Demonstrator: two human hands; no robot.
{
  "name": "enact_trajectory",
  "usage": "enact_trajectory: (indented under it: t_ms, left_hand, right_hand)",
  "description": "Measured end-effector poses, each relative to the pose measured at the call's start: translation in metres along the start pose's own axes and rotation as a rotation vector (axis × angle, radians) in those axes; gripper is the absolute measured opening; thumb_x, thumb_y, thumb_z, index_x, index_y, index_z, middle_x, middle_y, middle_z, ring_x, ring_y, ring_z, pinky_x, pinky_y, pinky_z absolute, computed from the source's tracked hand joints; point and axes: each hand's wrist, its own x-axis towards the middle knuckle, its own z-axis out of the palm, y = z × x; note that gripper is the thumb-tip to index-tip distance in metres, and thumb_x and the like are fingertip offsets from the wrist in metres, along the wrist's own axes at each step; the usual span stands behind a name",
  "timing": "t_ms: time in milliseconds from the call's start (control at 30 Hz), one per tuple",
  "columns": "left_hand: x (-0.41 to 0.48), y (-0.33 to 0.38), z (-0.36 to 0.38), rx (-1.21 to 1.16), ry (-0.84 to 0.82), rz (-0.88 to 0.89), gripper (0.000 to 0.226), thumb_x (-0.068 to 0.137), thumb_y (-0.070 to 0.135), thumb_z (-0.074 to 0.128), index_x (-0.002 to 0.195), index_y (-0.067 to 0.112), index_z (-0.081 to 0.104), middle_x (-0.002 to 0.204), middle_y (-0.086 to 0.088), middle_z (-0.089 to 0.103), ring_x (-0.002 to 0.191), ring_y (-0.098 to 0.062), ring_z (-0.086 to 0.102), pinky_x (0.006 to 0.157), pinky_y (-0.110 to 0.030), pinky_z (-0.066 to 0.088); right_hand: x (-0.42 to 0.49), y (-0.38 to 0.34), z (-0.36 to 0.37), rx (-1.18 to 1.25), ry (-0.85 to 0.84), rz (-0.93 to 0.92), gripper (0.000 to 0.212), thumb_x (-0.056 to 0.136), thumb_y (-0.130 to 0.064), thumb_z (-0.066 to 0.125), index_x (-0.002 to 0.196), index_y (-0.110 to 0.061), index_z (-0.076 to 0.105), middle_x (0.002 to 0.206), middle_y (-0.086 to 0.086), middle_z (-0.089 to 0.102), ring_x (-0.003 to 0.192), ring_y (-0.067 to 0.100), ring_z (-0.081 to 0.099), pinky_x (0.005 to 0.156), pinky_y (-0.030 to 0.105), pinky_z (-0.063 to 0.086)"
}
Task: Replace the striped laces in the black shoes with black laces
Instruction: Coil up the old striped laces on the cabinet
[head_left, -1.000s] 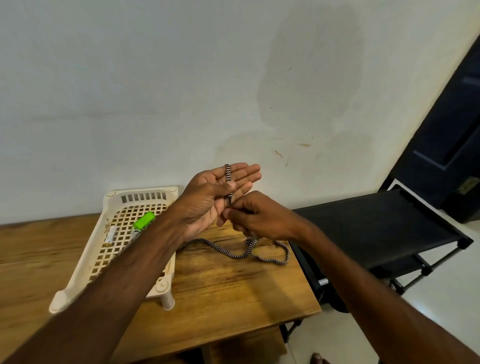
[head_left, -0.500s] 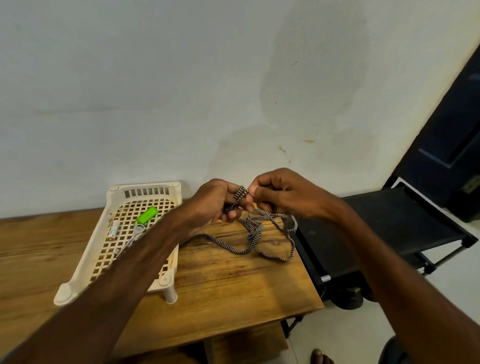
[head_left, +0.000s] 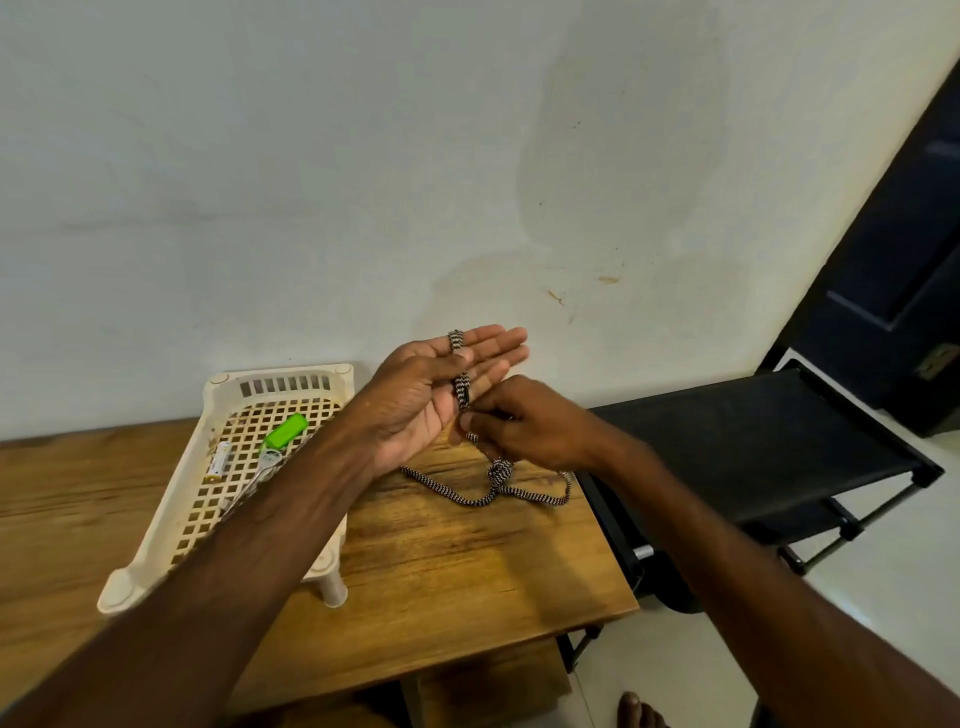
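Head view: left hand (head_left: 431, 395) held flat, palm showing, fingers (head_left: 493, 345) straight and together, black-and-white striped lace (head_left: 467, 500) looped over them, thumb pinning it. Just below, the right hand (head_left: 530, 426) pinches it; rest trails on the wooden worktop (head_left: 441, 571).

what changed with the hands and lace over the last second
The left hand, curled half a second ago, has opened flat again, the striped lace wound round its fingers under the thumb. The right hand dropped back below it, pinching the lace. The cream tray and wooden table stayed put.
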Motion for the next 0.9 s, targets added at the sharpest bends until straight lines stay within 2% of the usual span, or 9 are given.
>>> enact_trajectory:
  t_ms: [100, 200, 333, 433, 500, 633, 700, 800, 900]
  left_hand:
    - [0.003, 0.0, -0.008, 0.065, 0.097, 0.039, 0.036, 0.104, -0.01, 0.033, 0.136, -0.011, 0.048, 0.131, -0.023, 0.065, 0.126, -0.031, 0.063, 0.108, -0.036, 0.048]
    - [0.002, -0.001, -0.012, 0.271, 0.176, 0.047, 0.033, 0.105, -0.007, 0.035, 0.133, -0.006, 0.052, 0.127, -0.018, 0.07, 0.121, -0.024, 0.067, 0.102, -0.034, 0.054]
    - [0.002, -0.002, -0.014, 0.628, 0.215, -0.024, 0.031, 0.107, -0.001, 0.037, 0.122, 0.004, 0.063, 0.11, -0.013, 0.075, 0.091, -0.017, 0.074, 0.071, -0.026, 0.06]
    - [0.001, -0.002, -0.014, 0.752, 0.165, -0.098, 0.03, 0.107, 0.001, 0.037, 0.105, 0.008, 0.066, 0.08, -0.007, 0.069, 0.063, -0.013, 0.061, 0.054, -0.022, 0.047]
    - [0.0, -0.003, -0.013, 0.803, 0.138, -0.143, 0.032, 0.109, 0.007, 0.035, 0.098, 0.008, 0.065, 0.073, -0.003, 0.062, 0.052, -0.01, 0.048, 0.049, -0.022, 0.035]
    - [-0.002, -0.001, -0.009, 0.628, 0.049, -0.269, 0.052, 0.111, 0.039, 0.033, 0.091, 0.006, 0.068, 0.062, 0.003, 0.036, 0.05, -0.009, 0.027, 0.049, -0.022, 0.023]
    - [-0.004, 0.001, -0.006, 0.518, -0.049, -0.292, 0.047, 0.108, 0.043, 0.039, 0.086, 0.01, 0.064, 0.062, 0.006, 0.03, 0.05, -0.007, 0.025, 0.046, -0.018, 0.024]
    - [-0.006, 0.001, -0.001, 0.318, -0.108, -0.214, 0.03, 0.108, 0.03, 0.046, 0.099, 0.007, 0.064, 0.068, 0.004, 0.047, 0.055, -0.007, 0.042, 0.049, -0.016, 0.036]
    - [-0.004, 0.0, 0.001, 0.138, -0.05, -0.085, 0.03, 0.107, 0.012, 0.043, 0.125, -0.005, 0.06, 0.105, -0.012, 0.074, 0.087, -0.017, 0.072, 0.067, -0.018, 0.058]
  right_hand:
    - [0.002, -0.011, 0.007, 0.014, -0.07, -0.038, 0.027, 0.107, -0.016, 0.052, 0.103, -0.004, 0.076, 0.068, -0.002, 0.064, 0.058, 0.006, 0.056, 0.064, 0.027, 0.049]
    - [0.0, -0.017, -0.001, 0.024, -0.105, -0.053, 0.027, 0.107, -0.015, 0.052, 0.101, -0.004, 0.076, 0.065, -0.005, 0.062, 0.054, 0.001, 0.053, 0.06, 0.021, 0.045]
    - [-0.005, -0.016, -0.017, 0.131, -0.119, -0.055, 0.027, 0.107, -0.014, 0.05, 0.101, 0.0, 0.073, 0.067, 0.002, 0.061, 0.058, 0.008, 0.052, 0.058, 0.02, 0.043]
    - [-0.008, -0.011, -0.028, 0.19, -0.053, -0.05, 0.027, 0.108, -0.015, 0.05, 0.099, -0.005, 0.073, 0.075, 0.005, 0.065, 0.066, 0.012, 0.056, 0.059, 0.02, 0.044]
    - [-0.01, -0.007, -0.035, 0.153, 0.023, -0.059, 0.026, 0.107, -0.016, 0.051, 0.097, -0.009, 0.074, 0.077, -0.003, 0.068, 0.068, 0.006, 0.058, 0.06, 0.019, 0.045]
    - [-0.012, 0.002, -0.043, 0.058, 0.197, -0.074, 0.022, 0.106, -0.018, 0.056, 0.097, -0.013, 0.075, 0.077, -0.007, 0.069, 0.07, 0.0, 0.06, 0.064, 0.02, 0.045]
    - [-0.011, 0.005, -0.04, 0.011, 0.291, -0.072, 0.022, 0.105, -0.02, 0.057, 0.099, -0.011, 0.076, 0.082, -0.005, 0.071, 0.074, 0.003, 0.063, 0.069, 0.021, 0.046]
    - [-0.009, 0.006, -0.032, 0.01, 0.322, -0.033, 0.026, 0.106, -0.022, 0.056, 0.097, -0.006, 0.075, 0.081, 0.0, 0.071, 0.07, 0.003, 0.061, 0.069, 0.027, 0.046]
    - [-0.008, 0.003, -0.017, -0.01, 0.197, 0.01, 0.019, 0.105, -0.014, 0.054, 0.101, -0.009, 0.072, 0.083, -0.003, 0.073, 0.068, 0.003, 0.061, 0.066, 0.024, 0.047]
